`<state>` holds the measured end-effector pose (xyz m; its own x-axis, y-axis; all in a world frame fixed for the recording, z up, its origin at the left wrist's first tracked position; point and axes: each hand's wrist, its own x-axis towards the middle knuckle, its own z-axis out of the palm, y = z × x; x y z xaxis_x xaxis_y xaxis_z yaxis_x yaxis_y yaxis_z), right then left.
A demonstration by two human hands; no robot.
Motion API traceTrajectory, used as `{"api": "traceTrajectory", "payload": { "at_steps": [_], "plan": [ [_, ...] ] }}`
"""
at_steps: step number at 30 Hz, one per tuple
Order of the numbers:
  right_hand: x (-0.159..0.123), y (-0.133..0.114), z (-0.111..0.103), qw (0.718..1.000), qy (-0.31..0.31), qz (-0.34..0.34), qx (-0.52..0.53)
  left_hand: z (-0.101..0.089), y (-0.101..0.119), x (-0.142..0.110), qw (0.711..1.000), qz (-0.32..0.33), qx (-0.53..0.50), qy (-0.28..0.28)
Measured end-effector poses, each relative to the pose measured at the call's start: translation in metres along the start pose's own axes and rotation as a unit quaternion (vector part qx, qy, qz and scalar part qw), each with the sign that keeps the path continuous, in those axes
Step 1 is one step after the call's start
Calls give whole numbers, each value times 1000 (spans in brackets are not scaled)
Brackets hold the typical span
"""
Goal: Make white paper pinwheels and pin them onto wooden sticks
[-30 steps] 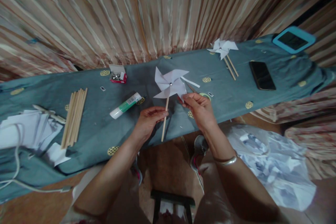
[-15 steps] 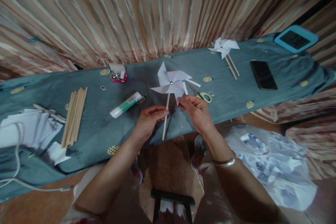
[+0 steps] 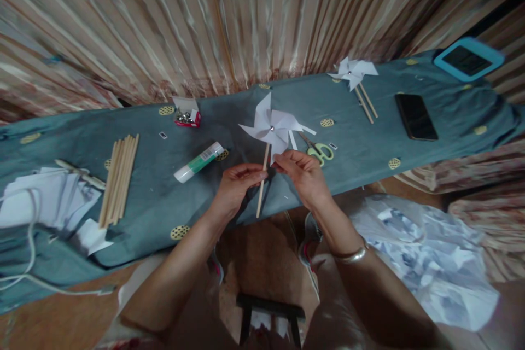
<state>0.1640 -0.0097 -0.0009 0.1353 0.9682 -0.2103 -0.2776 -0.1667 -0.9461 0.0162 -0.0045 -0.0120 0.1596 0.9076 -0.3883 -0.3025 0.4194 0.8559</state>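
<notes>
A white paper pinwheel (image 3: 275, 127) with a silver pin at its centre is fixed to a thin wooden stick (image 3: 261, 197). My left hand (image 3: 235, 188) is closed on the stick below the blades, thumb and fingers pinching it. With thumb and forefinger, my right hand (image 3: 302, 175) pinches the tip of the lowest blade. Just beyond my right hand lie green-handled scissors (image 3: 322, 153), with narrow paper strips (image 3: 307, 129) near their blades. To the left of the pinwheel rests a glue stick (image 3: 199, 162) with a green label.
On the grey-green tablecloth (image 3: 156, 197) are a red box of pins (image 3: 187, 115), several wooden sticks (image 3: 118, 180), white paper sheets (image 3: 45, 199), more pinwheels (image 3: 353, 72), a black phone (image 3: 416, 116) and a blue-framed device (image 3: 468, 60). A plastic bag of paper scraps (image 3: 426, 262) sits at right, below the table.
The pinwheel's blades have turned slightly clockwise, the pinched lower blade swinging left toward the stick. My right hand has come a little closer to my left, which keeps its grip.
</notes>
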Motion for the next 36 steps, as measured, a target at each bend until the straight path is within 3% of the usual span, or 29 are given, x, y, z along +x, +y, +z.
{"api": "traceTrajectory", "payload": {
  "at_steps": [18, 28, 36],
  "plan": [
    [0, 5, 7, 999, -18, -19, -27, 0, -3, 0, 1000, 11, -5, -13],
    [-4, 8, 6, 995, -13, -53, -87, 1, 1, 4, 999, 12, -36, 16],
    [-21, 15, 10, 969, -105, -67, -215, -4, 13, 2, 996, 16, -71, 58]
  ]
}}
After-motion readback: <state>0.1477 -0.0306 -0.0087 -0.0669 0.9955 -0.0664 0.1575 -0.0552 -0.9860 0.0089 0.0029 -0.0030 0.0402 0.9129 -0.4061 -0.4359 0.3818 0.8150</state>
